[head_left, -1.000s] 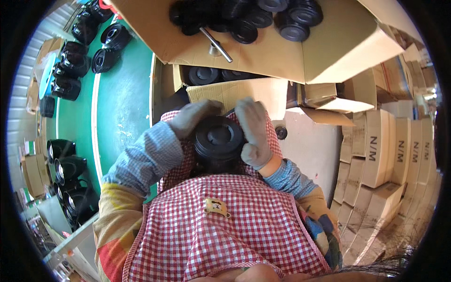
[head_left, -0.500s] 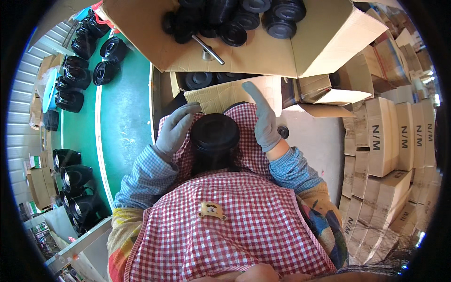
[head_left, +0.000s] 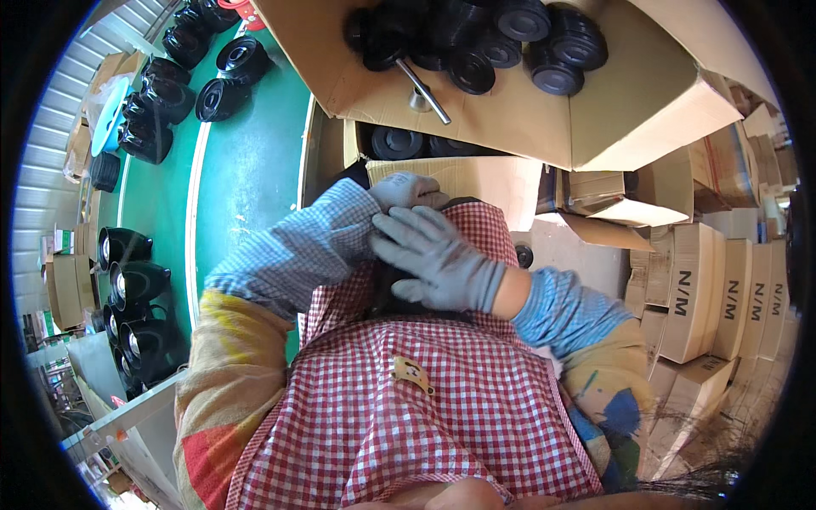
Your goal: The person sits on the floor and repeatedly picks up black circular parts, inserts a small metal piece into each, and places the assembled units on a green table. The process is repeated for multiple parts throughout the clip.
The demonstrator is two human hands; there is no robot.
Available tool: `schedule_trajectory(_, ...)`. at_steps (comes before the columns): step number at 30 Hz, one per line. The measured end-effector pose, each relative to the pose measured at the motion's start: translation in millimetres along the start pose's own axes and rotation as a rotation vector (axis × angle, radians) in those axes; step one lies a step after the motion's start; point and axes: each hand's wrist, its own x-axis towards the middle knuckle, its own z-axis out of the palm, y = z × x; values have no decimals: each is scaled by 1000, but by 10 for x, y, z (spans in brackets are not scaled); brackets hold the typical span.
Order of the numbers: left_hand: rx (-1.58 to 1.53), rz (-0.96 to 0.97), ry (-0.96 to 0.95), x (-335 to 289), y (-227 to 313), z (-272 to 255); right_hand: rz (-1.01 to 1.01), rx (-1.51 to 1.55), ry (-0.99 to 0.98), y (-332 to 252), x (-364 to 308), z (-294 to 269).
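Note:
Between my thighs, against the red checked apron (head_left: 399, 425), stands a round black part (head_left: 388, 297), mostly hidden under my hands. Grey gloves cover both. My right hand (head_left: 438, 262) lies across the top of the part, its fingers stretched and slightly spread. Just beyond it, my left hand (head_left: 410, 190) has its fingers curled in at the part's far side; what lies under them is hidden. Past my hands are an open carton (head_left: 459, 174) with black round parts inside and, above it, a larger carton (head_left: 501, 127) holding several more.
A metal rod (head_left: 425, 92) on a short post rests in the big carton. To the left runs a green bench (head_left: 242, 170) with black rounded housings (head_left: 140, 285) along it. Stacked brown boxes (head_left: 693, 293) line the right. A small black ring (head_left: 524, 255) lies on the floor.
Both hands have come inward from either side of the black part and now cover it, left beyond right. The view has shifted, so the cartons sit further right.

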Motion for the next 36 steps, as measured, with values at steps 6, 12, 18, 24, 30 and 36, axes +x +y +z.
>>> schedule_trajectory(6,-366,193,123,-216,-56,232,-77,-17,-143,648,-163,-344)
schedule_trajectory(12,211,243,146,376,203,202,-259,126,60,81,253,-86)
schedule_trajectory(18,-23,109,489,149,53,552,-112,116,-139,399,65,-90)
schedule_trajectory(24,-249,318,-35,87,-135,184,-335,60,164,512,90,-213)
schedule_trajectory(30,-160,138,23,310,11,213,-200,67,21,144,193,92)
schedule_trajectory(36,-56,372,135,26,5,189,-170,134,-31,780,-72,-222)
